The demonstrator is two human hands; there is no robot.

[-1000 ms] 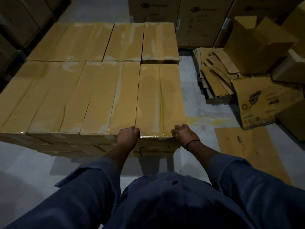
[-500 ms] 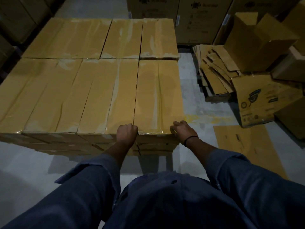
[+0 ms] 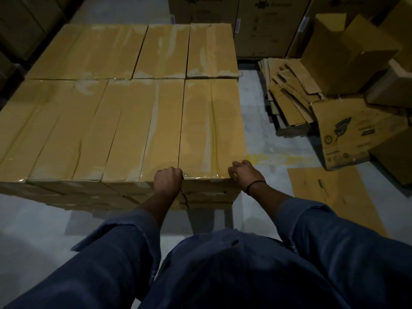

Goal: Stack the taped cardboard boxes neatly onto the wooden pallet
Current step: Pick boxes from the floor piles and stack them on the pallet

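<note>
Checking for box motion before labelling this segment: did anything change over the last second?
Nothing visibly moved. The left hand and right hand still grip the near corners of the front-right box, and neither has taken a new hold or let go. The box still lies against the next box as before. Only the camera drifts slightly. The flattened cardboard on the floor is unchanged.

Dim, tape glare, dark bowed edges

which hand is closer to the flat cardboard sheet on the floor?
Right. The right hand grips the near right corner of the taped box, on the side of the sheet; the left hand grips its near left corner, farther off.
</note>
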